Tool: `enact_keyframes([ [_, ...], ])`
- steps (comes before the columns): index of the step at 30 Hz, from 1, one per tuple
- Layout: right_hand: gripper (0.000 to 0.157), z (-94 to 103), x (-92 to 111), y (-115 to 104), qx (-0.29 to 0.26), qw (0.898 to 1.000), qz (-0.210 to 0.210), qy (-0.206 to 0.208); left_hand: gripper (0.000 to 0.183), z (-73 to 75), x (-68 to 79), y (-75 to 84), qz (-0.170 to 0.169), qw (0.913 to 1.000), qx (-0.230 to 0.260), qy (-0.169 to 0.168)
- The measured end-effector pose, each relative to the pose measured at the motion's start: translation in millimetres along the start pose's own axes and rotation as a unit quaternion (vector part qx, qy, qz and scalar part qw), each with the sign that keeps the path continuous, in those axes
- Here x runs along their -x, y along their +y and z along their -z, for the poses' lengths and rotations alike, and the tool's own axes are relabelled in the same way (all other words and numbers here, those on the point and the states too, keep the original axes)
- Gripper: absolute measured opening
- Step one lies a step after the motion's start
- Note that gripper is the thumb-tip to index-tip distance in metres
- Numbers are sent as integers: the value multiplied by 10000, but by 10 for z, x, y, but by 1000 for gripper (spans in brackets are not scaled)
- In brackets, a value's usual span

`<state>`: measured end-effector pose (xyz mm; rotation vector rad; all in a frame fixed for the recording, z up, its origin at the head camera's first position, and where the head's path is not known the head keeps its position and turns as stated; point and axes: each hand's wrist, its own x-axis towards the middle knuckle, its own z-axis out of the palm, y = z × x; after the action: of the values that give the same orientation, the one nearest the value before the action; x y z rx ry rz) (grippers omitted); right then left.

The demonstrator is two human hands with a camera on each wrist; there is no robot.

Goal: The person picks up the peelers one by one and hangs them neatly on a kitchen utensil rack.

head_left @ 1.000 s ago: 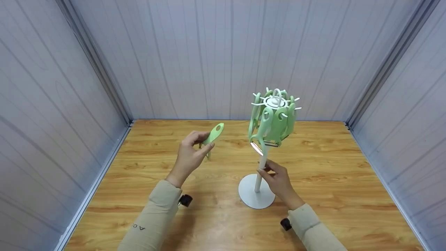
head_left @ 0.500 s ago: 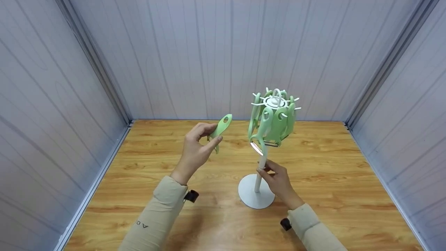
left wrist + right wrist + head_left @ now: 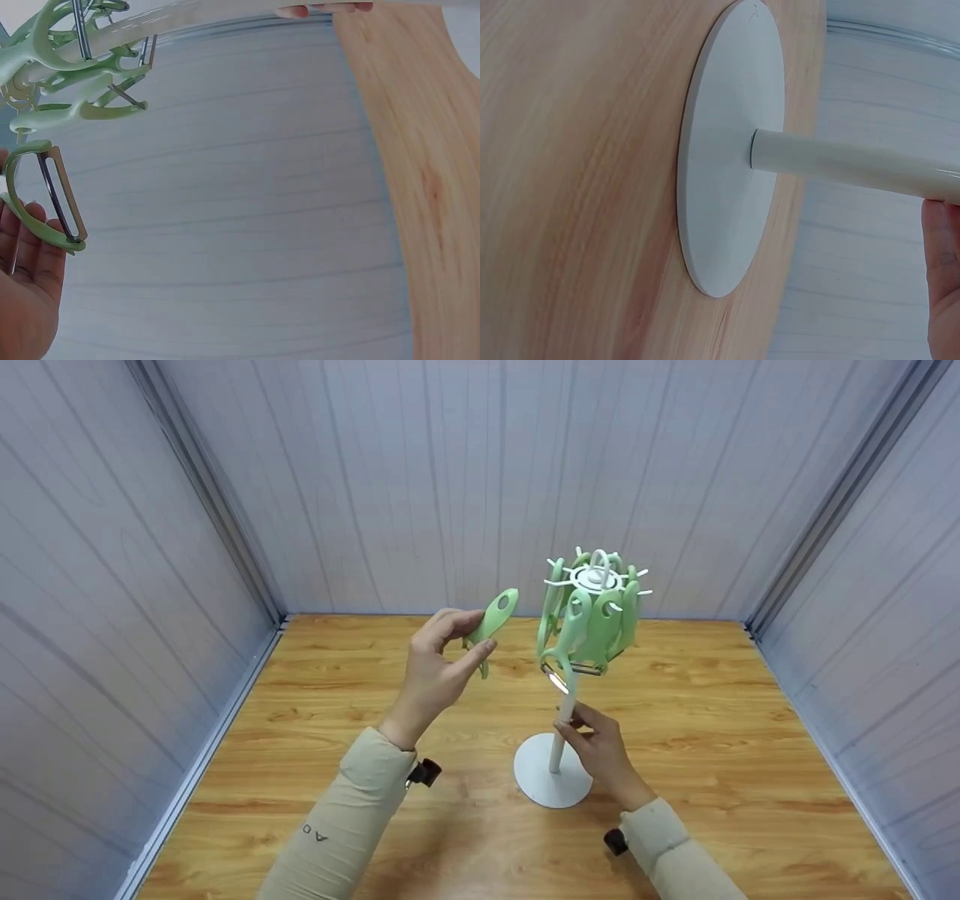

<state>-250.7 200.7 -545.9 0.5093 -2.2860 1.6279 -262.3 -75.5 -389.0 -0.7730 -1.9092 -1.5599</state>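
My left hand [image 3: 437,664] pinches a light green peeler [image 3: 498,613] by its handle, the holed end pointing up and right. In the left wrist view the peeler's Y-shaped head and metal blade [image 3: 58,191] show beyond the fingers. To its right stands a white rack [image 3: 596,578] with a ring of hooks on top. Several green peelers [image 3: 602,630] hang from those hooks by their handle holes, blades down. My right hand [image 3: 600,746] grips the rack's white pole [image 3: 840,161] below them. The held peeler is in the air, a short gap left of the hanging ones.
The rack's round white base [image 3: 724,157] rests flat on the wooden table [image 3: 315,720]. Pale panel walls [image 3: 450,487] enclose the table at the back and both sides. A small black wrist camera [image 3: 426,772] sits by the left cuff, another [image 3: 616,841] by the right.
My left hand has moved up and to the right with the peeler, closer to the rack. My right hand has stayed on the pole.
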Motion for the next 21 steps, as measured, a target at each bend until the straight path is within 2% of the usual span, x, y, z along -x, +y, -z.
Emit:
enact_keyframes([
  [13, 21, 13, 8, -9, 31, 10000, 27, 12, 32, -133, -147, 162, -160, 9996, 219, -106],
  [21, 23, -4, 7, 13, 98, 9989, 445, 70, 31, -257, -210, 184, -93, 9989, 434, -150],
])
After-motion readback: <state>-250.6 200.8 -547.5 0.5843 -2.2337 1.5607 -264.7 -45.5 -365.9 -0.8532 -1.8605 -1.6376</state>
